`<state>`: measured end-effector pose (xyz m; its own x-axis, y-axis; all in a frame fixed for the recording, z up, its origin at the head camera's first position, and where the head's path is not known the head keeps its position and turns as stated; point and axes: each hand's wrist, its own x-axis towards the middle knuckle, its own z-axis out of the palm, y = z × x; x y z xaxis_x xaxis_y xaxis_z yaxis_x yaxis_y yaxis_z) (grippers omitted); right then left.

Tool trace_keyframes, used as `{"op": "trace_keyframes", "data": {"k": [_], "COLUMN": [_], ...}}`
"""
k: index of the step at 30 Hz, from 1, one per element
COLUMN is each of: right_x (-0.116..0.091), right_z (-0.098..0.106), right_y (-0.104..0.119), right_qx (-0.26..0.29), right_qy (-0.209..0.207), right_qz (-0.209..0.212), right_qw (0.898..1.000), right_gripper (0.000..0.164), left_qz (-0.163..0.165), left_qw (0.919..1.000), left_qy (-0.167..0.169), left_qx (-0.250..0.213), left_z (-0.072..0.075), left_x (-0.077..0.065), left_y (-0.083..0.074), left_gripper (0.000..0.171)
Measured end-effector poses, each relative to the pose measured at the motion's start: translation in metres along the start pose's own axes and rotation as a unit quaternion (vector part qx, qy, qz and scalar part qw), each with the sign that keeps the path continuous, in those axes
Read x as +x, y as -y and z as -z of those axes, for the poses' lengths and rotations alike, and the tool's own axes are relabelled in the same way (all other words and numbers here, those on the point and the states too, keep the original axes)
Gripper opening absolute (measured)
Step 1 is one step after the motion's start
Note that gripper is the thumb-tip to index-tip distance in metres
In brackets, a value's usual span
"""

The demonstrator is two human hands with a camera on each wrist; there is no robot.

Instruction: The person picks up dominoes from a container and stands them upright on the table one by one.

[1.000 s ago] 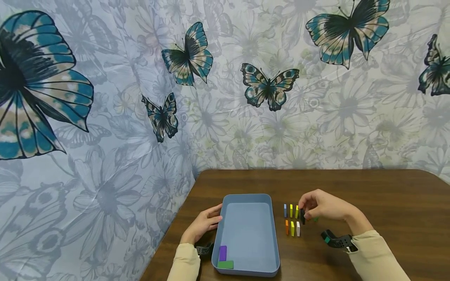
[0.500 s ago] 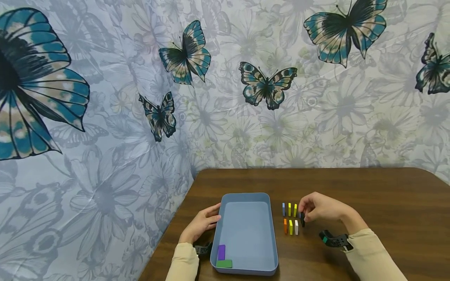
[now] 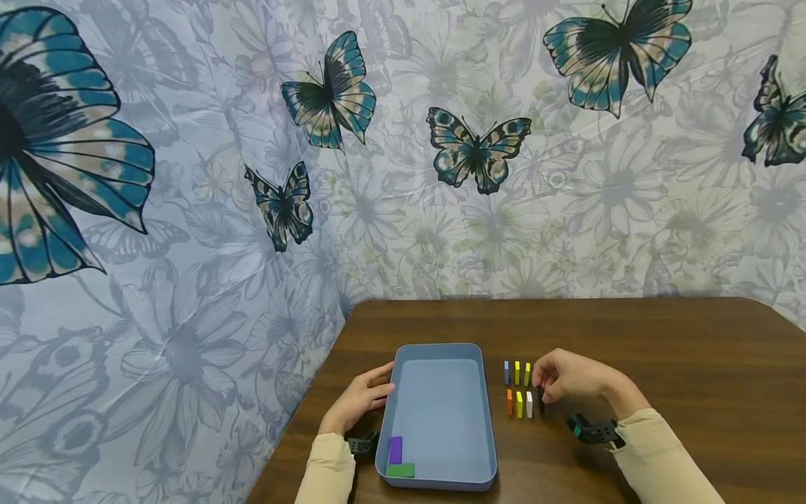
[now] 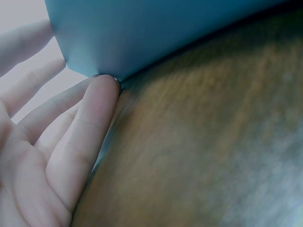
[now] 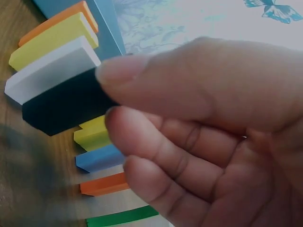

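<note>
My right hand pinches a black domino-like block by one end between thumb and fingers. The black block stands on edge close beside a white block, at the right end of the nearer row. That row also holds a yellow block and an orange block. Behind it, a blue block heads the farther row, partly covered by my right hand. With fingers extended, my left hand touches the left wall of a blue-grey tray; the left wrist view shows fingertips against its side.
A purple block and a green block lie in the tray's near left corner. Past my right fingers, the right wrist view shows another orange block and a green block. The brown wooden table meets a butterfly-patterned wall.
My right hand has brought the black block toward me, from near the farther row to beside the white block. My left hand has stayed at the tray. The head view has shifted slightly.
</note>
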<state>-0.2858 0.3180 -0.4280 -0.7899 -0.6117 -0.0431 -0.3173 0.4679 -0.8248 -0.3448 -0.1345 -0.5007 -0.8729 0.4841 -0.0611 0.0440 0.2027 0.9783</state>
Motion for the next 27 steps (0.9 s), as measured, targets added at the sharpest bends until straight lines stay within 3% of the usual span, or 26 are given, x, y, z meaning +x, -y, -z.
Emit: {"op": "trace_keyframes", "data": {"k": [27], "right_x": [0.0033], "right_z": [-0.0084], "right_y": [-0.0026], "right_qx": [-0.009], "right_qy": [-0.004], "right_qz": [-0.023], "right_qw": [1.000], "right_gripper": [0.018], "left_qz": [-0.002], "left_qw": [1.0000], "left_qy": [0.000], "left_qx": [-0.003], "left_z": [-0.0018], "left_x": [-0.0010], "left_y": [-0.0009], "left_gripper": [0.066]}}
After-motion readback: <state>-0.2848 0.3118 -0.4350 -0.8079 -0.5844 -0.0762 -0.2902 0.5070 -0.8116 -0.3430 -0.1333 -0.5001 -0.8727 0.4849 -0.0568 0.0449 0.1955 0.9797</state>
